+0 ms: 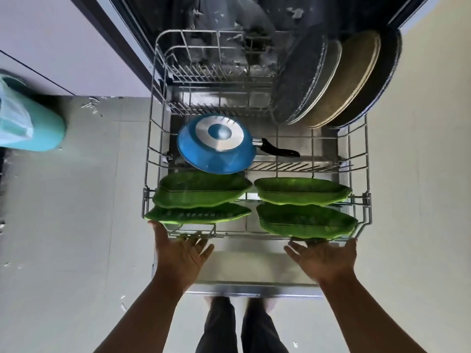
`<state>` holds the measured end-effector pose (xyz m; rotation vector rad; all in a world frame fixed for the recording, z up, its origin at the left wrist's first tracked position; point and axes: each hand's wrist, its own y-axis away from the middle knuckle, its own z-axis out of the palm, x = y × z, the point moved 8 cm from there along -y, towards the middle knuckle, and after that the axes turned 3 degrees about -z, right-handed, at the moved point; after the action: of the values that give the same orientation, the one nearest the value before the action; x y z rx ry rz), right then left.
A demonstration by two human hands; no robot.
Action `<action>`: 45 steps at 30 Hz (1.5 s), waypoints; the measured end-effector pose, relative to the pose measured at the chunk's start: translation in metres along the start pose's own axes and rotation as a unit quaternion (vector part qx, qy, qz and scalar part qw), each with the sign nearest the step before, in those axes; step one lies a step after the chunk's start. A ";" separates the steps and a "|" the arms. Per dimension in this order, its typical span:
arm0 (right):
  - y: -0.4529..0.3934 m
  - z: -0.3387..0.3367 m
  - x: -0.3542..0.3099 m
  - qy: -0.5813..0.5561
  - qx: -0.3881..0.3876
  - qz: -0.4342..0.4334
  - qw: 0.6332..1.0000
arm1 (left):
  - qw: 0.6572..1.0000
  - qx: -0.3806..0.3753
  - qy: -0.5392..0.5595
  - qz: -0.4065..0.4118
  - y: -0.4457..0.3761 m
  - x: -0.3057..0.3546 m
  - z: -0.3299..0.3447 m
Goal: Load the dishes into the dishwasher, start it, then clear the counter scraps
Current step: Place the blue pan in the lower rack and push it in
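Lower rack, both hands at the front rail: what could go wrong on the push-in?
1. The blue pan lies upside down and tilted on the tines, its black handle loose; a jolt could slide it.
2. The green leaf plates lean near the front rail of the rack, close to the left hand and right hand; fingers may knock them.
3. The large round trays stand tall and may catch the tub opening.

— How many green leaf-shaped dishes (204, 189)?
— Four, in two pairs.
— Pans?
— One blue frying pan (216, 143).
— The round plates (331, 77) at the back?
— Several on edge; the exact count isn't clear.
— Racks?
— One wire rack (150, 149).
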<state>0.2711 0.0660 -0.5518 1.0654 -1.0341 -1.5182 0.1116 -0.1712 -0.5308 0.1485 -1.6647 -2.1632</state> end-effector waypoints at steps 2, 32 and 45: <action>-0.009 0.025 -0.012 0.010 -0.020 -0.019 1.000 | 1.000 -0.020 0.003 0.001 -0.012 0.015 0.022; -0.097 0.330 -0.179 0.312 -0.151 -0.207 0.915 | 0.937 -0.121 -0.240 0.222 -0.131 0.242 0.299; -0.094 0.059 -0.049 0.343 0.001 -0.089 0.935 | 0.955 -0.104 -0.247 0.126 -0.119 0.128 0.155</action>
<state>0.1995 0.1354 -0.6201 1.5703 -0.4547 -1.1305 -0.0853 -0.0551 -0.5787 -0.6805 -1.5692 -2.2688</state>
